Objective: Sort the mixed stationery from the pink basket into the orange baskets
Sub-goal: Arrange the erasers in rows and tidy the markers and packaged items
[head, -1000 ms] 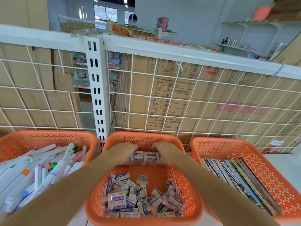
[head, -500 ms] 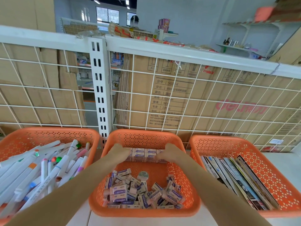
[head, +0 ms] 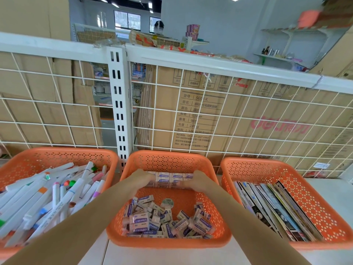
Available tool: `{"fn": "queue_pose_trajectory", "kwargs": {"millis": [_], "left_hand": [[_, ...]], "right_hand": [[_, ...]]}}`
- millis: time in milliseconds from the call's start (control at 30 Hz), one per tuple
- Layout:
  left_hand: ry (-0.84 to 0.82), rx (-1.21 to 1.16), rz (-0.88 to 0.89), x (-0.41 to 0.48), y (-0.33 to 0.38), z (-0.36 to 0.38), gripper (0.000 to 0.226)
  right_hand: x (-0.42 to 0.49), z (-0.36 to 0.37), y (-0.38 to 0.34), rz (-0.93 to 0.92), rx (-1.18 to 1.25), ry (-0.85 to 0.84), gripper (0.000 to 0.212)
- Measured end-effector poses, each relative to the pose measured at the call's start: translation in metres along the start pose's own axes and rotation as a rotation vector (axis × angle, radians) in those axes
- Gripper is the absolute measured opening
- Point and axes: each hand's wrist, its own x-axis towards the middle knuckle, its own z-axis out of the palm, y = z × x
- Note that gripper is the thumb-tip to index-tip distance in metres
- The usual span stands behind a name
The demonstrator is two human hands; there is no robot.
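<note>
While loose erasers [head: 166, 220] lie heaped at the near end of the middle orange basket [head: 168, 243], the left hand [head: 142, 179] and right hand [head: 195, 181] clasp a stacked eraser block [head: 169, 179] with curled fingers at its far wall, so placing seems nearly done, needing an even release.

Middle orange basket [head: 168, 159]: perforated plastic, upright on the counter [head: 172, 255], between the other two.
Eraser block [head: 168, 180]: sleeved erasers packed in neat rows, lying across the basket's far end. It is held between the left hand [head: 142, 179] and the right hand [head: 197, 181]; the fingers are blurred, apparently curled round its ends.
Loose erasers [head: 162, 220]: a jumbled heap of white-and-purple "ERASER" sleeves in the same basket's near half.
Left orange basket [head: 57, 157]: piled with white markers [head: 57, 197] with coloured caps, lying criss-cross.
Right orange basket [head: 267, 169]: booklets [head: 277, 207] on edge in a row, leaning.
</note>
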Motion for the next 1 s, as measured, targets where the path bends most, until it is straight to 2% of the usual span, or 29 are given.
{"fn": "queue_pose_trajectory", "kwargs": {"millis": [67, 133, 200, 233, 300, 400, 567, 700, 800, 867, 933, 1000], "left_hand": [[0.024, -0.002, 0.037, -0.004, 0.000, -0.001, 0.043], [0.053, 0.077, 0.165, -0.011, -0.002, -0.001, 0.052], [0.084, 0.273, 0.341, -0.025, -0.004, -0.006, 0.059], [0.067, 0.358, 0.416, -0.031, -0.005, -0.009, 0.054], [-0.083, 0.495, 0.487, -0.038, -0.008, -0.013, 0.039], [-0.289, 0.676, 0.476, -0.043, -0.010, -0.008, 0.035], [-0.281, 0.855, 0.473, -0.031, -0.016, 0.002, 0.032], [-0.305, 0.834, 0.442, -0.023, -0.019, 0.003, 0.028], [-0.299, 0.826, 0.448, -0.024, -0.019, 0.003, 0.024], [-0.224, 0.795, 0.481, -0.025, -0.019, 0.002, 0.014], [-0.156, 0.703, 0.529, -0.027, -0.018, 0.000, 0.010], [-0.173, 0.506, 0.513, -0.033, -0.015, -0.003, 0.009]], "right_hand": [[0.003, 0.002, 0.004, 0.013, -0.005, 0.033, 0.063], [0.001, 0.002, 0.007, -0.037, -0.068, 0.107, 0.069], [-0.008, 0.000, 0.006, -0.149, -0.213, 0.180, 0.062], [-0.016, -0.001, 0.005, -0.221, -0.256, 0.172, 0.052], [-0.030, -0.003, 0.004, -0.345, -0.303, 0.003, 0.033], [-0.042, 0.002, 0.004, -0.395, -0.340, -0.256, 0.025], [-0.045, 0.005, 0.005, -0.328, -0.262, -0.363, 0.021], [-0.047, 0.004, 0.007, -0.327, -0.233, -0.345, 0.018], [-0.045, 0.004, 0.008, -0.340, -0.207, -0.236, 0.010], [-0.044, 0.004, 0.010, -0.360, -0.181, -0.128, 0.005], [-0.043, 0.004, 0.010, -0.331, -0.031, -0.055, 0.005], [-0.044, 0.004, 0.008, -0.250, 0.248, 0.002, 0.007]]}}
